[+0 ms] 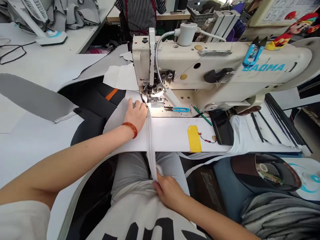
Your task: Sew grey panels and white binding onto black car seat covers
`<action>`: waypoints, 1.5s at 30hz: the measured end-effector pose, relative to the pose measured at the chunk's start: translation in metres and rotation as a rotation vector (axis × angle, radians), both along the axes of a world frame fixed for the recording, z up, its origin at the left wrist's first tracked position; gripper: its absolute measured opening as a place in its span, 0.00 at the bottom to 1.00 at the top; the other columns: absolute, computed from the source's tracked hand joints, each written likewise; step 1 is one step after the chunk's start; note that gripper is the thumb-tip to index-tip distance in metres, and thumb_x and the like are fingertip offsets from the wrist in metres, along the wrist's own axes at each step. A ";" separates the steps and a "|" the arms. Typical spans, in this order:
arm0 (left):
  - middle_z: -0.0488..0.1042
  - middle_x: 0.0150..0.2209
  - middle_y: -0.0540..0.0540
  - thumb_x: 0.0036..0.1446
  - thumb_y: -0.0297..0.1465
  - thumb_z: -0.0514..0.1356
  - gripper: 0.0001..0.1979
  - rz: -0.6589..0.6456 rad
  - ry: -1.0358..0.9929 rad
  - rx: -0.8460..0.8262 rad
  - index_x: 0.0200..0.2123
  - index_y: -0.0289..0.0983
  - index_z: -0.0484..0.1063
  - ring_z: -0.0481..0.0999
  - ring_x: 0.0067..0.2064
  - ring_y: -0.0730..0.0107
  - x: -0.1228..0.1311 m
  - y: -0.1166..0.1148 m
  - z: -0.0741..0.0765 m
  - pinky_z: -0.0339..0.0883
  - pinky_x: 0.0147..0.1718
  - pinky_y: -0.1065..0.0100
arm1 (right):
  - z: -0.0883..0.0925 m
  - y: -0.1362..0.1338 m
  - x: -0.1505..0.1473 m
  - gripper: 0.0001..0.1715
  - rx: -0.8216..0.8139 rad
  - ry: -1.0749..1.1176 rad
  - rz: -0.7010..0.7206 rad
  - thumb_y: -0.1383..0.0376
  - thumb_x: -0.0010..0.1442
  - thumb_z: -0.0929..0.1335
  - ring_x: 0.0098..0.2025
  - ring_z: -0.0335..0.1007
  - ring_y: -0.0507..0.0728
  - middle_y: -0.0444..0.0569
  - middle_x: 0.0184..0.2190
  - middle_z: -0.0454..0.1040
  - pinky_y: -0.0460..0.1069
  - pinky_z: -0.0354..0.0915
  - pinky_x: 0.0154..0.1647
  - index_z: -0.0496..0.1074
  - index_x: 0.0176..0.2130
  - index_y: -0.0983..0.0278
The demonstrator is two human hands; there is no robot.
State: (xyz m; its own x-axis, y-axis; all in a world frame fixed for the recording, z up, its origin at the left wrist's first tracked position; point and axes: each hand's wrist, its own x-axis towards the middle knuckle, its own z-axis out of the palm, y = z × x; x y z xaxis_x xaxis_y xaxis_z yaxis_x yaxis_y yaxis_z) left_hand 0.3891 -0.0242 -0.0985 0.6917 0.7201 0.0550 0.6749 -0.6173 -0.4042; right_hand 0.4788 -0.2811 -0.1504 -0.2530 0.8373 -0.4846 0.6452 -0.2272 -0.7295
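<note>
A grey mesh fabric piece [116, 115] lies at the left of the sewing machine's [175, 63] needle area. My left hand [136, 115] is on its edge, fingers bent and pressed together, close to the presser foot [156, 99]. From the needle area a long pale strip [150, 140] hangs over the table's front edge towards my lap. Its lower part is held in my right hand [170, 190], with the fingers closed around it above my legs. The fingertips of my left hand are partly hidden, so their exact hold on the fabric and strip is unclear.
Blue thread snips [177, 109] lie on the machine bed, beside a green pencil-like stick [202, 116]. A yellow tag [194, 138] and black phone [222, 127] lie right. Black fabric [92, 100] spreads left. A person in stripes [141, 16] is across the table.
</note>
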 end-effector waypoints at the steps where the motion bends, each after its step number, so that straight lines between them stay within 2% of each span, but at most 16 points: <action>1: 0.72 0.46 0.34 0.61 0.18 0.43 0.23 -0.007 -0.016 0.011 0.53 0.29 0.71 0.67 0.53 0.49 -0.005 -0.006 -0.002 0.54 0.53 0.47 | 0.001 -0.009 0.014 0.21 -0.021 -0.143 0.108 0.65 0.65 0.61 0.39 0.79 0.68 0.61 0.37 0.80 0.56 0.69 0.40 0.69 0.55 0.69; 3: 0.72 0.44 0.32 0.63 0.18 0.40 0.24 -0.019 -0.045 -0.041 0.54 0.27 0.70 0.69 0.49 0.49 -0.011 -0.013 -0.008 0.59 0.46 0.51 | 0.007 -0.015 0.038 0.22 -0.049 -0.315 0.215 0.61 0.66 0.62 0.41 0.79 0.70 0.62 0.38 0.81 0.57 0.69 0.40 0.72 0.54 0.69; 5: 0.72 0.44 0.31 0.64 0.18 0.39 0.24 -0.033 -0.071 -0.119 0.53 0.26 0.70 0.71 0.47 0.51 -0.009 -0.017 -0.017 0.61 0.42 0.55 | 0.018 0.000 0.051 0.24 0.026 -0.343 0.124 0.58 0.68 0.60 0.40 0.79 0.67 0.58 0.39 0.81 0.54 0.69 0.39 0.71 0.57 0.66; 8: 0.73 0.45 0.32 0.64 0.18 0.41 0.22 -0.019 -0.089 -0.199 0.52 0.27 0.70 0.73 0.47 0.55 0.001 -0.018 -0.025 0.62 0.43 0.57 | 0.032 0.058 0.047 0.29 0.290 -0.333 -0.198 0.57 0.70 0.59 0.44 0.77 0.61 0.54 0.46 0.79 0.53 0.68 0.45 0.62 0.65 0.63; 10: 0.73 0.46 0.33 0.64 0.19 0.42 0.21 0.016 -0.089 -0.231 0.52 0.28 0.69 0.74 0.47 0.55 0.005 -0.017 -0.026 0.62 0.44 0.57 | 0.036 0.109 0.036 0.33 0.391 -0.385 -0.328 0.56 0.69 0.59 0.50 0.74 0.63 0.58 0.53 0.75 0.55 0.67 0.49 0.57 0.67 0.67; 13: 0.73 0.45 0.36 0.64 0.23 0.46 0.18 0.052 -0.101 -0.276 0.50 0.30 0.72 0.74 0.47 0.54 0.003 -0.014 -0.023 0.63 0.44 0.58 | 0.032 0.179 0.025 0.40 0.312 -0.405 -0.412 0.56 0.65 0.61 0.53 0.71 0.68 0.63 0.55 0.71 0.58 0.68 0.48 0.49 0.69 0.70; 16: 0.73 0.44 0.39 0.62 0.26 0.50 0.15 0.079 -0.125 -0.325 0.46 0.35 0.74 0.74 0.46 0.57 -0.004 -0.012 -0.021 0.64 0.44 0.60 | 0.023 0.218 0.026 0.41 0.221 -0.314 -0.380 0.62 0.60 0.64 0.50 0.72 0.66 0.61 0.50 0.74 0.56 0.68 0.44 0.48 0.67 0.71; 20: 0.73 0.44 0.40 0.61 0.27 0.50 0.17 0.137 -0.153 -0.344 0.49 0.36 0.74 0.73 0.47 0.56 -0.005 -0.012 -0.022 0.64 0.43 0.60 | 0.018 0.223 0.032 0.33 0.290 -0.256 -0.144 0.67 0.60 0.61 0.46 0.72 0.64 0.56 0.45 0.76 0.54 0.67 0.41 0.53 0.63 0.68; 24: 0.72 0.44 0.36 0.66 0.31 0.45 0.20 0.187 -0.170 -0.362 0.51 0.33 0.73 0.72 0.47 0.52 0.003 -0.011 -0.023 0.63 0.42 0.58 | 0.023 0.220 0.031 0.36 0.317 -0.408 -0.068 0.71 0.59 0.61 0.48 0.72 0.66 0.59 0.46 0.76 0.54 0.67 0.42 0.52 0.65 0.69; 28: 0.72 0.44 0.35 0.69 0.31 0.40 0.24 0.245 -0.178 -0.351 0.50 0.32 0.74 0.72 0.48 0.51 0.012 -0.005 -0.024 0.63 0.41 0.58 | 0.030 0.230 0.033 0.33 0.327 -0.492 0.004 0.71 0.58 0.63 0.48 0.73 0.66 0.59 0.46 0.76 0.55 0.69 0.41 0.57 0.63 0.68; 34: 0.71 0.46 0.35 0.66 0.29 0.44 0.21 0.285 -0.157 -0.329 0.52 0.34 0.73 0.72 0.49 0.50 0.021 0.011 -0.029 0.64 0.40 0.58 | 0.033 0.249 0.040 0.32 0.308 -0.531 0.035 0.70 0.60 0.63 0.51 0.72 0.65 0.60 0.49 0.76 0.56 0.70 0.46 0.57 0.63 0.67; 41: 0.71 0.48 0.33 0.65 0.29 0.46 0.21 0.299 -0.131 -0.342 0.55 0.33 0.71 0.72 0.49 0.49 0.033 0.017 -0.021 0.65 0.42 0.57 | 0.027 0.258 0.051 0.35 0.359 -0.534 0.051 0.69 0.60 0.63 0.50 0.73 0.65 0.60 0.49 0.76 0.56 0.70 0.47 0.55 0.65 0.67; 45: 0.71 0.49 0.34 0.64 0.27 0.45 0.21 0.293 -0.142 -0.337 0.56 0.33 0.70 0.72 0.49 0.49 0.037 0.017 -0.021 0.65 0.41 0.57 | 0.024 0.258 0.053 0.32 0.397 -0.554 0.036 0.69 0.61 0.63 0.49 0.74 0.65 0.59 0.49 0.76 0.56 0.70 0.46 0.59 0.63 0.65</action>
State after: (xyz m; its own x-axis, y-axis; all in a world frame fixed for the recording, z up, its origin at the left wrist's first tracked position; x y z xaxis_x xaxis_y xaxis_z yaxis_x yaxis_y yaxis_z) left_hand 0.4261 -0.0070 -0.1199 0.4592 0.8778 -0.1360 0.8745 -0.4737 -0.1044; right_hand 0.5314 -0.0229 -0.1264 -0.0868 0.9743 -0.2080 0.9497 0.0179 -0.3126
